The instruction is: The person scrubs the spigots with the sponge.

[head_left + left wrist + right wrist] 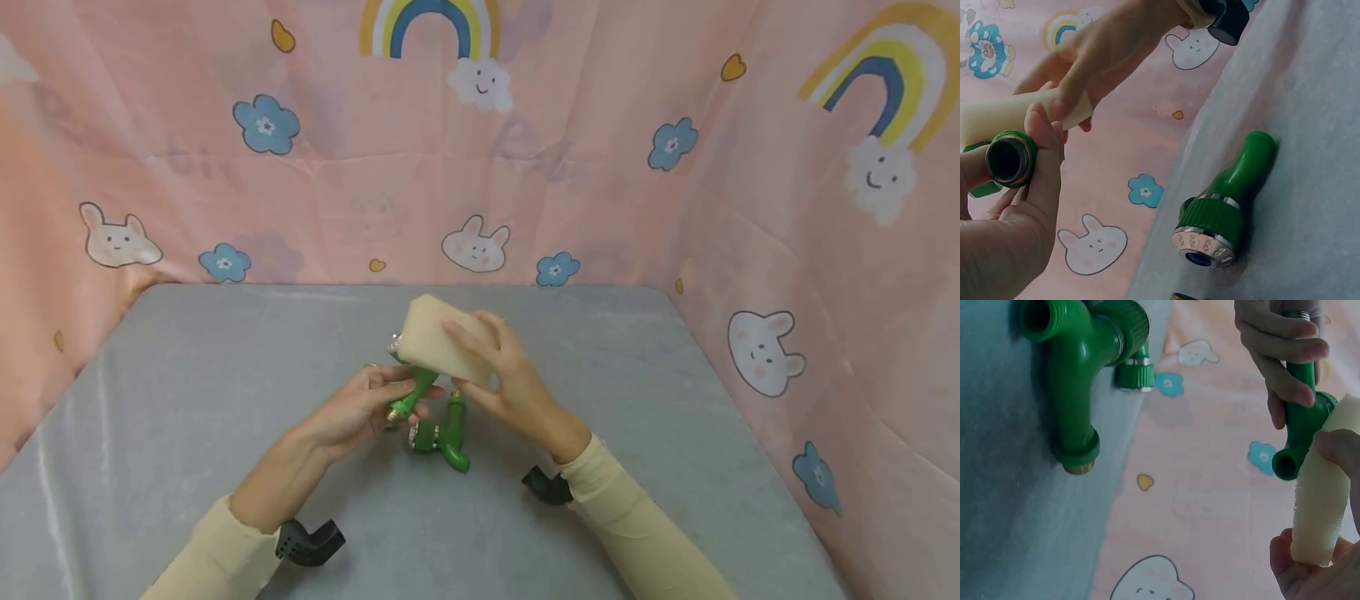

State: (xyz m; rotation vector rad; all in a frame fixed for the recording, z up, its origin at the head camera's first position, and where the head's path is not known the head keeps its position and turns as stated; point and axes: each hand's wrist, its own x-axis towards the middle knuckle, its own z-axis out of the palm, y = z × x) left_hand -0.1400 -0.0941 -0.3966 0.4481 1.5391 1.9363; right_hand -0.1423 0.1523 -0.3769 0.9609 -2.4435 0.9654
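My left hand [356, 412] grips a green tap [422, 385] by its threaded pipe end, above the table. A thick cream sponge [437, 337] is in my right hand [521, 387], held between thumb and fingers. The sponge lies against the tap's side and hides part of its knob in the head view. Below the hands, a second green tap [453, 433] with a silver-faced knob rests on the table. Behind that one, the right wrist view shows another green ribbed fitting [1135, 375], partly hidden.
A grey cloth covers the table [600, 358]. Pink patterned curtains [322, 192] hang behind it and along the sides. Black curved mounts [309, 543] sit at both wrists, by the cream sleeves [637, 525].
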